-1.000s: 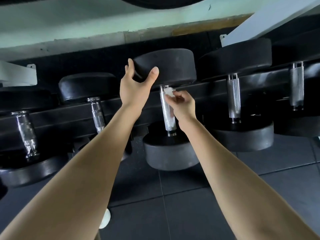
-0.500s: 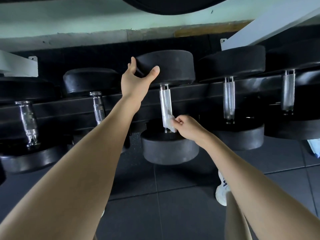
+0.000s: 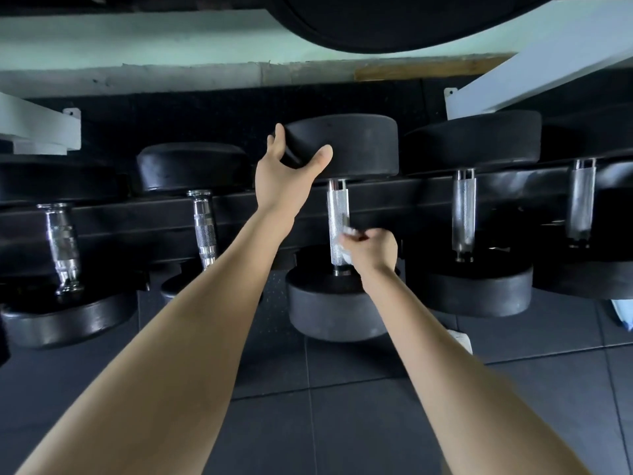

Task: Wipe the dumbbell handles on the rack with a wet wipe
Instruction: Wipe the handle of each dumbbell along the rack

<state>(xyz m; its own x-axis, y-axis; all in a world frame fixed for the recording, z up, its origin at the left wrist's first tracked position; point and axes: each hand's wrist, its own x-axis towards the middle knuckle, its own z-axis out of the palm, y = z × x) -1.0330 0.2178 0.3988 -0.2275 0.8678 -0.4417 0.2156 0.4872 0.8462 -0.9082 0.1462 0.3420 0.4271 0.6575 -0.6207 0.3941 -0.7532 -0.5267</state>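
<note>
Both hands are on one dumbbell (image 3: 337,313) lying across the rack (image 3: 137,217). The left hand (image 3: 289,174) curls over the rim of its far head (image 3: 363,145), steadying it. The right hand (image 3: 373,250) pinches the wet wipe (image 3: 343,258) against the near end of the handle (image 3: 337,207). Such a weight is probably too heavy to shift easily, so bracing a head suits. Knurled steel likely drags at a thin, limp wipe, which wants wrapping round.

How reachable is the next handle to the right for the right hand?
Probably yes: the right hand, pinching the wipe, sits beside that handle, with only an open gap between.
</note>
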